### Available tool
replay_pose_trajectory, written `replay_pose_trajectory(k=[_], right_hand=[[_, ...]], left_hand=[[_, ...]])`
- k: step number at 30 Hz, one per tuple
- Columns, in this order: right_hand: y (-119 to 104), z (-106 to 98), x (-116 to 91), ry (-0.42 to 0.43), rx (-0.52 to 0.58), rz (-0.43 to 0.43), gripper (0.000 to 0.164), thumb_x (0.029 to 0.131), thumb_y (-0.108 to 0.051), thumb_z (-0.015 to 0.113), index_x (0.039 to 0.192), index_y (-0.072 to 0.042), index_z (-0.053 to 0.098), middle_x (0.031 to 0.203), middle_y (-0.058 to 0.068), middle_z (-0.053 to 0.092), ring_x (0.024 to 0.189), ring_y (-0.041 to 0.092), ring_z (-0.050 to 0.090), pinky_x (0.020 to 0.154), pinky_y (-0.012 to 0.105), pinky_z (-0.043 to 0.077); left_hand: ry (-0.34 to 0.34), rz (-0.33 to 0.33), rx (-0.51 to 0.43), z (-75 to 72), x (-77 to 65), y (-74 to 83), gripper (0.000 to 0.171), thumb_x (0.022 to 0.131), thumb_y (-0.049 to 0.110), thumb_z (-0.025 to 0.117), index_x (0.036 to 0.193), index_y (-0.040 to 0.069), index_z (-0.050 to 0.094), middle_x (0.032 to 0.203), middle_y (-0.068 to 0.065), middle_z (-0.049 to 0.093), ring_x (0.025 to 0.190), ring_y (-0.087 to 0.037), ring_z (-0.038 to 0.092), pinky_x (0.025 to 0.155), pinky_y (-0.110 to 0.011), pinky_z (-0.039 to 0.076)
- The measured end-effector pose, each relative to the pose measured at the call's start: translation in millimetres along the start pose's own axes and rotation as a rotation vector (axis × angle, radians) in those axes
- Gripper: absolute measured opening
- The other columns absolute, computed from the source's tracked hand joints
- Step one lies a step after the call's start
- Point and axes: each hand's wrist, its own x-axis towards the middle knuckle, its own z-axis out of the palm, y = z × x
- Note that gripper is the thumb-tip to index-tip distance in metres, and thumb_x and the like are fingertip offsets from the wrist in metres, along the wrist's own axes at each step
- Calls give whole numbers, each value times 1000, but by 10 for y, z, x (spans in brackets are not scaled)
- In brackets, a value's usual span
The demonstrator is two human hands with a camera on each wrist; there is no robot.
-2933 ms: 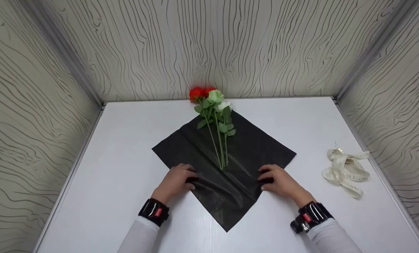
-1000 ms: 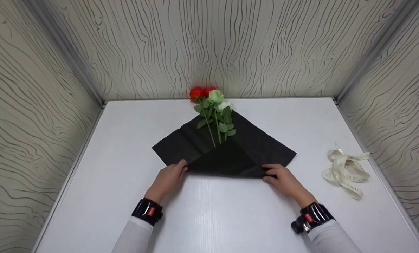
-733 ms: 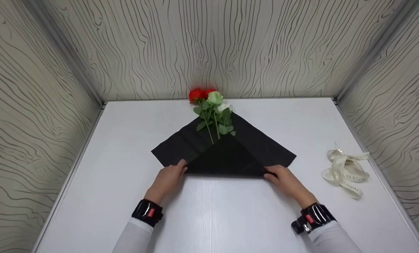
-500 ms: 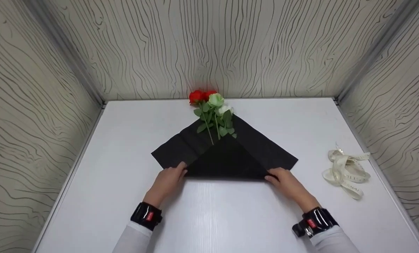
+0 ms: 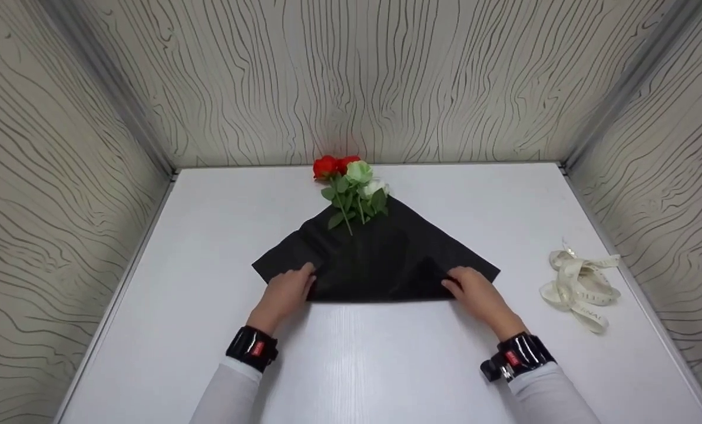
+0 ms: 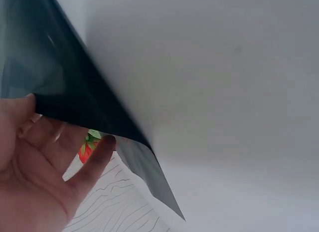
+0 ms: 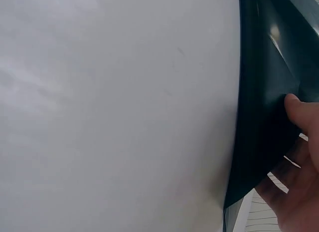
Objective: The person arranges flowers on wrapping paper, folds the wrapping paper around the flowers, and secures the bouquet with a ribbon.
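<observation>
A black sheet of wrapping paper [image 5: 380, 271] lies with its near part folded up, making a straight edge towards me. Two red roses [image 5: 325, 167], a pale green rose [image 5: 360, 171] and a white rose [image 5: 376, 188] stick out at its far side; the fold hides their lower stems. My left hand [image 5: 286, 294] pinches the fold at its left end, thumb on top and fingers beneath in the left wrist view. At the right end my right hand [image 5: 477, 297] grips the paper likewise, its thumb [image 7: 295, 110] pressing on the dark surface.
A cream printed ribbon [image 5: 578, 282] lies in a loose heap on the right side of the white table [image 5: 351, 365]. Wood-grain patterned panels [image 5: 351, 76] enclose the table at the back and both sides; the red roses are close to the back one.
The near corner of the paper has been folded up over the stems, and the fold now reaches further up. The roses have shifted slightly towards me. Both hands hold the fold's ends.
</observation>
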Motion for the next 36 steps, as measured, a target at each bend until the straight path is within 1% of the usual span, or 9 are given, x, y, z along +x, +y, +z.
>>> replay_pose_trajectory(k=[4,12,15,17,21,24,27,31,36], right_hand=[[6,38,102,-37,15,83,34,91,-26,56,108,3,61,107,17,59,104,33,52,88,46,40],[16,109,241,-82,-19,130,35,91,-24,56,108,6,60,101,17,57,97,32,54,83,46,43],[25,140,262,-91,-29,123,31,90,-23,57,104,5,62,93,13,57,88,28,55,77,43,45],[31,156,266,-95,-30,117,29,89,-22,58,101,4,63,88,10,55,83,25,53,73,41,45],[42,175,265,-88,-27,111,25,89,-21,58,97,2,64,84,7,52,79,22,49,68,38,43],[49,180,263,-78,-19,110,22,89,-20,58,95,1,64,82,6,50,76,21,47,66,36,41],[53,181,264,-70,-18,107,21,89,-20,59,93,0,64,81,5,49,76,21,46,65,36,39],[60,189,264,-58,-30,96,21,88,-20,59,92,0,63,81,5,49,76,22,46,65,37,39],[71,211,265,-48,-45,93,25,88,-19,59,96,4,63,85,10,52,81,26,48,69,41,40]], left_hand=[[3,-27,50,44,55,-14,11,92,21,53,89,11,54,68,-3,58,62,-19,57,49,-35,42],[38,-27,102,104,70,-38,13,88,20,59,80,10,55,67,-5,59,61,-22,59,50,-41,43],[36,-40,144,105,64,20,11,88,18,58,91,7,56,80,-8,59,71,-25,60,55,-42,45],[30,-28,179,94,42,102,20,88,13,57,105,4,56,98,-14,57,87,-29,58,65,-44,47],[14,77,212,62,-45,366,39,89,8,54,127,1,48,129,-21,41,118,-35,41,90,-48,39],[-37,169,206,70,-142,568,43,92,17,52,132,2,45,139,-19,32,128,-34,29,99,-48,31],[-142,198,186,117,-235,699,50,94,31,48,137,5,40,146,-15,24,133,-33,21,102,-49,25],[-243,174,182,212,-296,746,57,94,41,44,140,9,35,149,-11,20,134,-33,17,104,-48,22],[-272,123,153,282,-318,732,59,93,44,45,140,10,35,147,-11,23,132,-35,20,103,-49,23]])
